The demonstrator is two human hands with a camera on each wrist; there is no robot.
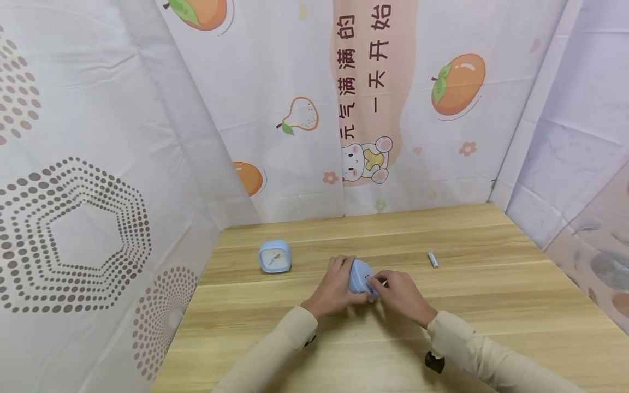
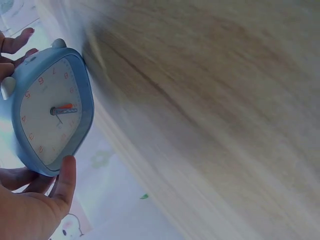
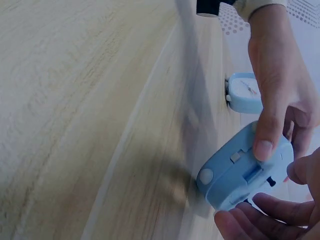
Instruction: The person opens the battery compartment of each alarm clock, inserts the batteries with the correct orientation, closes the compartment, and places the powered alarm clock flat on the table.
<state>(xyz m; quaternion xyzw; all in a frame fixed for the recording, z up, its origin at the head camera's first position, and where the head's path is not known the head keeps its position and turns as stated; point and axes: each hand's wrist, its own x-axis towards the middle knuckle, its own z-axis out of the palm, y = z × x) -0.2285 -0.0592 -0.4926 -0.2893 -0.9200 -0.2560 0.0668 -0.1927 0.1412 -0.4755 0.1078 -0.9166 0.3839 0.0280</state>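
A light-blue alarm clock (image 1: 361, 275) is held up over the wooden table by my left hand (image 1: 339, 284), whose fingers and thumb grip its sides. Its white dial (image 2: 45, 120) with orange numerals shows in the left wrist view. The right wrist view shows the back, with a recess and small black knobs (image 3: 270, 181). My right hand (image 1: 400, 295) is at this back, thumb and curled fingers around a knob; the exact contact is partly hidden. A second light-blue clock (image 1: 275, 256) stands upright to the left, apart from both hands.
On the wooden table (image 1: 491, 305), right of the hands, lies a small white cylinder (image 1: 433, 260), perhaps a battery. A printed curtain (image 1: 295, 60) hangs along the back edge, and more patterned cloth (image 1: 98, 234) hangs at the left.
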